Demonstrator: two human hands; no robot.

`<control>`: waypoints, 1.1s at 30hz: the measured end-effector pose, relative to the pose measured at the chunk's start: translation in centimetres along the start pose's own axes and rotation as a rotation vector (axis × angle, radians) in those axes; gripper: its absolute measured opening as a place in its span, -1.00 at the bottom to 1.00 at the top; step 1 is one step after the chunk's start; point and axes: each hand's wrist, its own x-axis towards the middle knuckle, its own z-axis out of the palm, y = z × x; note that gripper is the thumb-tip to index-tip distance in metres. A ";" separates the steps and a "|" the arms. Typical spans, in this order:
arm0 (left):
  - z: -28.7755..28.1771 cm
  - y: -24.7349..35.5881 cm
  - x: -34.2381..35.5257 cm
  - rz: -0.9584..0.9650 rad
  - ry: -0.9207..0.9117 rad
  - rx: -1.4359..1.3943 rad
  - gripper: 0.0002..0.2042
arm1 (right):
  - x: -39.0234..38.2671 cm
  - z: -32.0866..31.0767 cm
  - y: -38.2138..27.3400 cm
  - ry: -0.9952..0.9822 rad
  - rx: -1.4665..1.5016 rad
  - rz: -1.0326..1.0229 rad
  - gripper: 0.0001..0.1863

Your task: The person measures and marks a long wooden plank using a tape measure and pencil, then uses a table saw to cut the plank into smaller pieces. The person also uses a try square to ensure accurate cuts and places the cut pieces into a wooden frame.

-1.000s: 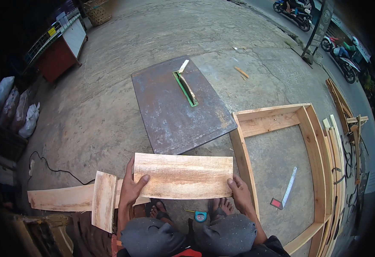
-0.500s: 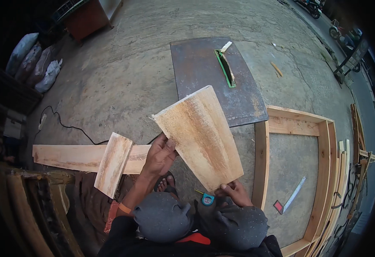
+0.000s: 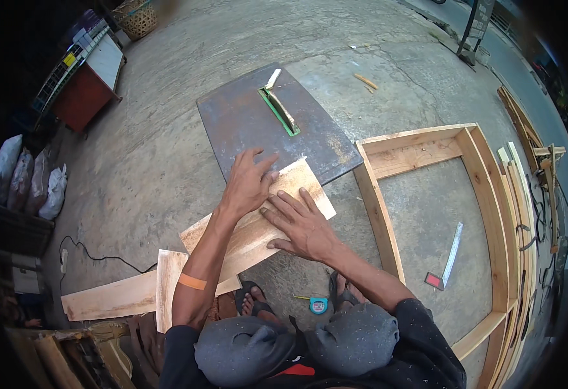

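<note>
I no longer grip the wooden board [image 3: 248,237] at 2 edges: it slants by the metal counter [image 3: 248,123] under my flattened right hand [image 3: 303,223], my left hand [image 3: 248,185] splayed nearby, its hold seemingly looser.

Two hands [image 3: 302,225], three wide boards [image 3: 253,241]

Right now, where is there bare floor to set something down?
Bare grey concrete lies inside the rectangular wooden frame, left of the red-handled metal square, and left of the dark metal tabletop. Crowded: around the pale wooden board, right hand, left hand.
</note>
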 end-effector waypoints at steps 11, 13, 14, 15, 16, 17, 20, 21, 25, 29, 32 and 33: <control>-3.4 -8.3 -14.6 -0.957 0.227 -0.178 -0.52 | 3.7 2.8 4.2 0.022 -0.016 0.156 -0.32; -3.1 -9.4 -13.2 -0.959 0.274 -0.219 -0.54 | 4.2 2.5 4.1 0.059 0.004 0.142 -0.25; -3.3 -10.0 -12.4 -0.923 0.294 -0.219 -0.54 | 4.5 2.3 4.0 0.056 -0.013 0.123 -0.22; -3.0 -10.3 -11.8 -0.890 0.296 -0.233 -0.54 | 4.3 1.7 3.7 0.039 -0.033 0.121 -0.19; -2.5 -10.5 -11.4 -0.858 0.298 -0.246 -0.54 | 4.1 1.5 3.5 0.022 -0.053 0.119 -0.16; -2.0 -10.4 -11.4 -0.890 0.331 -0.288 -0.55 | 4.0 2.3 3.9 0.086 0.003 0.103 -0.10; -2.3 -12.0 -11.3 -0.859 0.312 -0.272 -0.55 | 4.2 3.2 3.9 0.112 0.002 0.115 -0.10; -2.3 -11.9 -11.0 -0.852 0.313 -0.281 -0.55 | 4.3 3.1 3.9 0.113 0.002 0.124 -0.10; -2.3 -11.7 -9.7 -0.847 0.311 -0.324 -0.54 | 4.7 3.0 4.3 0.124 0.005 0.134 -0.10; -2.1 -12.7 -9.3 -0.841 0.325 -0.282 -0.55 | 5.3 3.0 4.9 0.138 0.020 0.133 -0.11; -2.0 -13.2 -9.0 -0.853 0.337 -0.307 -0.56 | 5.8 2.8 5.1 0.067 -0.028 0.152 -0.09; -1.9 -12.9 -8.7 -0.862 0.336 -0.326 -0.56 | 5.8 2.8 5.2 0.065 -0.019 0.156 -0.09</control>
